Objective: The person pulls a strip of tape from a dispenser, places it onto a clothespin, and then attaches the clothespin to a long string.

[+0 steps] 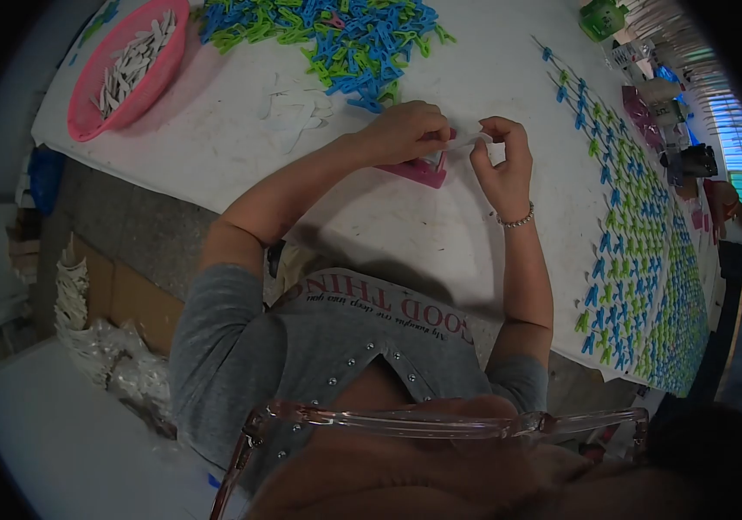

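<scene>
My left hand [405,133] is closed, its fingers curled over the upper part of a pink stapler [427,175] on the white-covered table. The stapler's base and a metal part show below that hand; the rest is hidden under it. Just to the right, my right hand [507,165] pinches a thin whitish strip [466,145] between thumb and forefinger. This strip spans the gap between my hands, reaching to the stapler's front end. Several flat white strips [306,121] lie loose to the left of my left hand.
Blue and green plastic clothespins [362,43] are heaped beyond my hands. A pink basket [85,130] with white strips stands at the far left. Rows of clothespins [639,260] spread over the table's right side. Behind them stand a green container [600,19] and other items along the edge.
</scene>
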The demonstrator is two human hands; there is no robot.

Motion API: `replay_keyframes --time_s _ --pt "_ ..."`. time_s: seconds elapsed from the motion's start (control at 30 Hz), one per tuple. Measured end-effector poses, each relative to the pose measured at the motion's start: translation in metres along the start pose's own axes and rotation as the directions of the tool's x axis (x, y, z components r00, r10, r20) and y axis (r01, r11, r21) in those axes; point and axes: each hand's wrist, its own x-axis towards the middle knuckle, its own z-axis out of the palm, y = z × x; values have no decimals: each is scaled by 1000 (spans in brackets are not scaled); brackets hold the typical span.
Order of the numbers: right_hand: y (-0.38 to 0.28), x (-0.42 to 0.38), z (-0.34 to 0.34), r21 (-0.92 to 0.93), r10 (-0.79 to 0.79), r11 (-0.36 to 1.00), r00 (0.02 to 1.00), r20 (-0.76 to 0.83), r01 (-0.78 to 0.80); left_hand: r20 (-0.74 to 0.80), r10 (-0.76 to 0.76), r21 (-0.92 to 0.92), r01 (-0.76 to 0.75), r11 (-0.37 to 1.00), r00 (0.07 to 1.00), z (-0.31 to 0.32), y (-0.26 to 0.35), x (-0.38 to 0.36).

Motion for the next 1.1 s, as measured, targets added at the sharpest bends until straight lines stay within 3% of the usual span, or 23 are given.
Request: replay_keyframes --time_s 0.07,0.1,0.17,0.27,0.37,0.4,0.47,0.57,0.67,0.97,1.1 --pt "6 -1 8 375 211 903 977 38 -210 -3 6 2 -6 1000 1000 3 -1 0" --pt "6 -1 12 377 205 903 978 42 -205 -10 3 4 -3 1000 1000 2 0 -1" --pt "7 -4 20 570 309 748 938 154 -340 -70 -68 -193 54 980 995 3 4 -4" --pt "26 -21 38 631 327 657 910 254 -412 -94 -165 -286 132 949 982 1 10 -10" --pt "20 -25 43 648 373 615 890 263 -449 -138 -103 -261 64 963 985 -3 8 -13" --pt "19 -25 44 646 372 616 889 266 -451 -141 -106 -263 66 962 984 -6 9 -13" --pt "17 -25 46 504 356 745 899 254 -437 -290 69 -125 -110 986 954 -15 13 -11" --pt "9 -21 46 382 320 831 909 267 -404 -255 117 -27 -128 991 960 -32 23 -11" --pt "10 -21 46 283 208 920 951 229 -270 -186 91 -22 -96 995 978 -37 19 -15" --pt "19 -30 26 94 187 973 955 230 -213 -136 -59 -70 50 996 989 -17 -4 -27" --pt "23 -33 19 47 170 982 963 209 -184 -120 -38 -56 32 998 992 -7 -9 -23"
